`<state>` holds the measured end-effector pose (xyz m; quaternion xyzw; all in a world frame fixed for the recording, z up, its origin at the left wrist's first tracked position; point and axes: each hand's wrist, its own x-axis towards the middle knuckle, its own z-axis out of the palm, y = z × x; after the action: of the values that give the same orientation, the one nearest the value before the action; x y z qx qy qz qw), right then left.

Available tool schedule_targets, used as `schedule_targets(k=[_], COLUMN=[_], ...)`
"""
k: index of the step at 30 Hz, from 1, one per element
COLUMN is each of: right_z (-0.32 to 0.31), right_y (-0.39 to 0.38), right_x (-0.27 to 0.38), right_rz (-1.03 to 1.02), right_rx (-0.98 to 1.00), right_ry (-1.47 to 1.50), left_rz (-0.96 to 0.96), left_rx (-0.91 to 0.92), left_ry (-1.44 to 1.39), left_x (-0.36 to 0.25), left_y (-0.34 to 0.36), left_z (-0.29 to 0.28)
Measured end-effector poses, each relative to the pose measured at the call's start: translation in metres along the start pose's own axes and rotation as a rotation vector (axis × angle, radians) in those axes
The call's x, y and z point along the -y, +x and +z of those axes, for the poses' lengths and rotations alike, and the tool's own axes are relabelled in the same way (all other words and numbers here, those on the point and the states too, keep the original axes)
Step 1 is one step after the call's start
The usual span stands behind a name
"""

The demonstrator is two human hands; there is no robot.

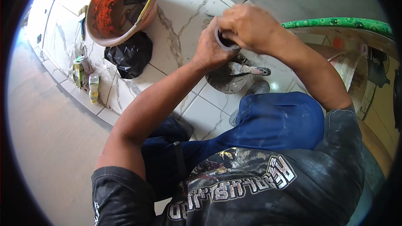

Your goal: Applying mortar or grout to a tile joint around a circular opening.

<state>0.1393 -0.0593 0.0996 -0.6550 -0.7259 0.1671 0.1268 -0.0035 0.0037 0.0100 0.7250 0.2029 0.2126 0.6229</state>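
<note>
The tiled floor [188,12] is white marble-patterned, bordered at the left by a plain grey surface; a large bucket [121,8] stained orange-red inside stands at upper left, with a crumpled black bag [130,55] touching its lower side; a shallow bowl of grey mortar [224,81] sits on the tiles beyond the person's blue-clad knee, a trowel [248,70] resting across it; the left hand [211,50] is clamped around a small pale cup-like container [224,42] held above the bowl; the right hand [249,25] is closed over the container's top; a small bottle [94,87] stands at the tile edge, far left.
</note>
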Motion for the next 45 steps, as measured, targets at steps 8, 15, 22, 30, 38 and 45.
schedule_targets(k=[8, 15, 22, 30, 38, 45], right_z=[-0.006, -0.012, -0.006, 0.001, -0.004, -0.013], right_y=[-0.015, -0.013, 0.0, 0.002, 0.008, -0.002], right_x=[0.006, 0.004, -0.005, -0.004, 0.007, 0.004], right_rz=[0.092, 0.138, 0.03, -0.026, -0.026, 0.096], right_rx=[0.054, -0.007, -0.105, -0.084, 0.015, 0.025], right_ry=[-0.018, -0.112, -0.136, -0.02, -0.059, -0.068], left_rz=[-0.021, 0.031, -0.004, -0.033, -0.036, -0.038], left_rx=[0.022, -0.019, -0.007, -0.017, 0.02, 0.017], left_ry=[-0.003, 0.036, -0.028, -0.007, 0.079, 0.013], left_x=[0.004, 0.006, 0.009, -0.001, -0.004, -0.003], left_y=[0.001, 0.003, 0.004, 0.002, 0.004, 0.006], left_z=[-0.002, -0.004, -0.004, -0.007, -0.012, -0.012])
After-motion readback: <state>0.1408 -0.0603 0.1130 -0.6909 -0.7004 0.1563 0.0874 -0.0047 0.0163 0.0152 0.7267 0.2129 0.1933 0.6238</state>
